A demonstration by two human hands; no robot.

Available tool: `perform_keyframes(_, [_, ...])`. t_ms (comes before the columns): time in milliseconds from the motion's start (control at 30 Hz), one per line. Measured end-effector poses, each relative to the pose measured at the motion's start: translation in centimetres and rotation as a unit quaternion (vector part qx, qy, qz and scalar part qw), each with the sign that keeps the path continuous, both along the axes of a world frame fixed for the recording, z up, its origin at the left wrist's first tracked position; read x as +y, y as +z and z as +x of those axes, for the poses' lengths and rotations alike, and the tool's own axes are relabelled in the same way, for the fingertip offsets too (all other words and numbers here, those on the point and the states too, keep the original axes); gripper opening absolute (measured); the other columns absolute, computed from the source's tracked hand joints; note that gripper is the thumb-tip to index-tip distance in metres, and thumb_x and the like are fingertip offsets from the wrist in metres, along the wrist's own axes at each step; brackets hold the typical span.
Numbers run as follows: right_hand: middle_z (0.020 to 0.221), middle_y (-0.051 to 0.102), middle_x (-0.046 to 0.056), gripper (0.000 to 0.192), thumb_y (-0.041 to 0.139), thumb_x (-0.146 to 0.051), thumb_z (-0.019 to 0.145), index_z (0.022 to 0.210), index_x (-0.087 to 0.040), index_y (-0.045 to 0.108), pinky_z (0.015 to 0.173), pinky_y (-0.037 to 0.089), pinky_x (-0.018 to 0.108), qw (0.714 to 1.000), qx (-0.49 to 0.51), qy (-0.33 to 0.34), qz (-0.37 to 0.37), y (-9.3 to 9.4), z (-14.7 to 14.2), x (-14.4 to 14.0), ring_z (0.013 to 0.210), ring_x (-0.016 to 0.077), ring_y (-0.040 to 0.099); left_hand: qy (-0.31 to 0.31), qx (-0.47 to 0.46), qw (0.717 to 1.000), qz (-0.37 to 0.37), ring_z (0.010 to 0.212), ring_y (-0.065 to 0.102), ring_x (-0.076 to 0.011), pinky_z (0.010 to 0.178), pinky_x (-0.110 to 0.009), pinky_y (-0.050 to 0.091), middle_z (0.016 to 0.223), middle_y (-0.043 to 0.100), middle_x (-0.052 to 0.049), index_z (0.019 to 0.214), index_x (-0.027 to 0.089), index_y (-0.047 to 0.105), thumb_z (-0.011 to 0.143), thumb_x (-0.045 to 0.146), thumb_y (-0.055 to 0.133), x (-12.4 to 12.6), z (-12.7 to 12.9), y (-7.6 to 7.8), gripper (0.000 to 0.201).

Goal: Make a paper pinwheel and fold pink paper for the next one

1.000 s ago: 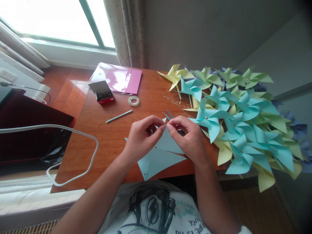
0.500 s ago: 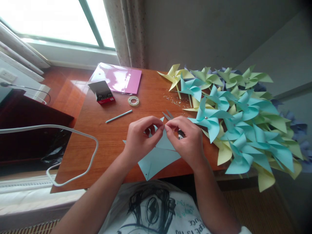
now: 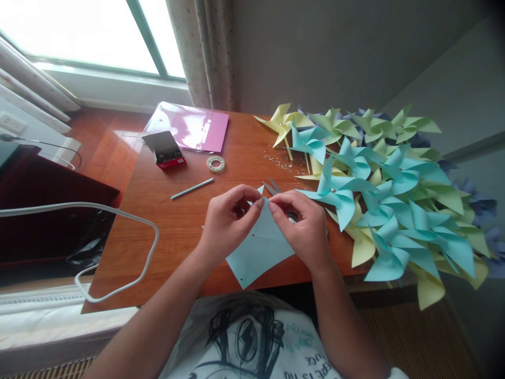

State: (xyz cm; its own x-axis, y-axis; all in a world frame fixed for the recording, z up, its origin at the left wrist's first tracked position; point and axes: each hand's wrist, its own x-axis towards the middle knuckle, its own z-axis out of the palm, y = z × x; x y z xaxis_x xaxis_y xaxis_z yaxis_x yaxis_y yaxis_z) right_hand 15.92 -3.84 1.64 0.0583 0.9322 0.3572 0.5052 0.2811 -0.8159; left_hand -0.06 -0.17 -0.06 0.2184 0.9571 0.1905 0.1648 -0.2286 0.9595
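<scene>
Wooden desk (image 3: 165, 221): blue paper (image 3: 256, 252), corner toward chest

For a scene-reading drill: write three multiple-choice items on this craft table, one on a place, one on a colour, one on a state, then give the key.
1. Where does the tape roll lie?
A. on the pink folder
B. on the bare table, right of the small box
C. among the pinwheels

2. What colour is the paper sheet that the hands hold?
A. light blue
B. yellow
C. pink

3. How do the left hand and right hand stand?
A. both flat on the table
B. one holds scissors
C. both pinch the sheet's upper part, fingertips close together

Key: 1 B, the roll sits on wood between box and pinwheel pile; 2 A, the sheet is light blue; 3 C, both hands' fingertips meet on the paper.
</scene>
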Motion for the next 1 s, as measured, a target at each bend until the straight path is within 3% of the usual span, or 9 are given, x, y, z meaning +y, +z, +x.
perform_keyframes(667, [0.089,0.073,0.003,0.012,0.064,-0.012,0.092,0.095,-0.018,0.074,0.071,0.054,0.028,1.0,0.01,-0.004,-0.004,0.08,-0.15,0.01,0.08,0.0155,0.067,-0.008,-0.017,1.0,-0.019,0.058,0.055,-0.0117,0.051,-0.023,0.041,0.07,0.065,-0.001,0.085,0.018,0.068,0.088,0.028,0.07,0.05,-0.13,-0.23,0.011])
perform_keyframes(1000, [0.09,0.072,0.003,0.018,0.063,-0.015,0.093,0.101,-0.024,0.076,0.076,0.056,0.032,1.0,-0.01,0.001,0.021,-0.15,-0.37,-0.34,0.082,0.0177,0.069,0.003,-0.014,1.0,-0.011,0.057,0.056,-0.0117,0.051,-0.023,0.042,0.069,0.065,-0.001,0.084,0.018,0.069,0.087,0.027,0.07,0.06,-0.14,-0.34,0.01])
